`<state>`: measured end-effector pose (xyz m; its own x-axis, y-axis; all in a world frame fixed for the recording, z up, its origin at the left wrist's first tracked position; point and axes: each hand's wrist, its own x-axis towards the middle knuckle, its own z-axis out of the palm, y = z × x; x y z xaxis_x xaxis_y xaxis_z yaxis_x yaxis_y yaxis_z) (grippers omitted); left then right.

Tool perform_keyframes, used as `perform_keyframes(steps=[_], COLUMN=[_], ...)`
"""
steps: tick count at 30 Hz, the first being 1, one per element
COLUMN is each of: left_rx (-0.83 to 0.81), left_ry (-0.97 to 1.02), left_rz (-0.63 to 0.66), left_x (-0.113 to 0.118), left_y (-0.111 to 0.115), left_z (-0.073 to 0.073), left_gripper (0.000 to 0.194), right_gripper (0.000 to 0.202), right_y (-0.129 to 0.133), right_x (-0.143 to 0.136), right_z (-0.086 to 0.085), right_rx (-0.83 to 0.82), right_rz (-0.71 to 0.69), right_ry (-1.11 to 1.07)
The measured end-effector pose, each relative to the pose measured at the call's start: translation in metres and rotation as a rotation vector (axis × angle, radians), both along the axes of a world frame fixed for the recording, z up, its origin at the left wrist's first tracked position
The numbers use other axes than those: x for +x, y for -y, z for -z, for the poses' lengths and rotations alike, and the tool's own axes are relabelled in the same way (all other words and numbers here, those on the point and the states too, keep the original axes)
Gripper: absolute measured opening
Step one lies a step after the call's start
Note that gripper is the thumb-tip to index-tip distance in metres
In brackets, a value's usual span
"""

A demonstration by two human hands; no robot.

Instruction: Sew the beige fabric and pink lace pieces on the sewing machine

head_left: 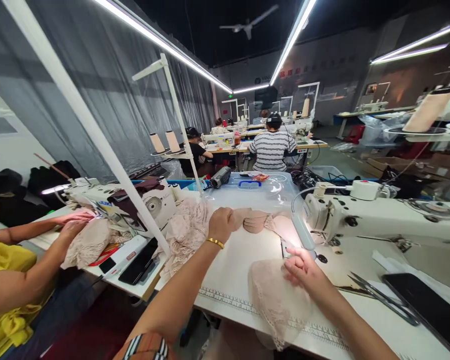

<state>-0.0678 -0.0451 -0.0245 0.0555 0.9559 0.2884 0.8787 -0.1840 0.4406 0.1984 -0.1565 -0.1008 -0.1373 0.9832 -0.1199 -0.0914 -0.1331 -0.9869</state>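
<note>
The left hand (222, 224) grips a pink bra piece (255, 221) tight; the right hand (303, 270) pinches lace cloth (273, 300) (near the sewing machine (360, 215)).

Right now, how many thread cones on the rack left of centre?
2: the left cone and the right cone, side by side beside the white pole. Others may be hidden.

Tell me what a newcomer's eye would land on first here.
First the lit spot under the white sewing machine at right, where the right hand pinches pale lace fabric on the table. Next the left hand, gold bangle on its wrist, gripping beige padded pieces further back. At far left, a co-worker in yellow handles similar lace.
</note>
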Motion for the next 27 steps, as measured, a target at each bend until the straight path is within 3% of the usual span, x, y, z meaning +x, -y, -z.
perform_keyframes(steps=[6, 10, 18, 24, 27], left_rx=[-0.256, -0.313, -0.263, -0.282, -0.313], left_ry=[0.085, 0.012, -0.084, -0.115, -0.118], left_rz=[0.319, 0.462, 0.485, 0.497, 0.52], left_x=[0.023, 0.042, 0.06, 0.051, 0.043], left_y=[0.061, 0.087, 0.081, 0.077, 0.084], left_z=[-0.02, -0.022, -0.025, -0.025, -0.026], left_gripper=[0.012, 0.011, 0.01, 0.012, 0.016], right_gripper=[0.047, 0.047, 0.052, 0.055, 0.047], right_y=[0.005, 0.009, 0.024, 0.016, 0.027], right_x=[0.013, 0.011, 0.01, -0.006, -0.004], right_z=[-0.018, -0.018, -0.023, -0.022, -0.018], right_rx=[-0.065, -0.014, 0.172, 0.298, 0.37], right_rz=[-0.151, -0.102, 0.107, 0.189, 0.162], right_ry=[-0.145, -0.168, 0.042, 0.176, 0.269])
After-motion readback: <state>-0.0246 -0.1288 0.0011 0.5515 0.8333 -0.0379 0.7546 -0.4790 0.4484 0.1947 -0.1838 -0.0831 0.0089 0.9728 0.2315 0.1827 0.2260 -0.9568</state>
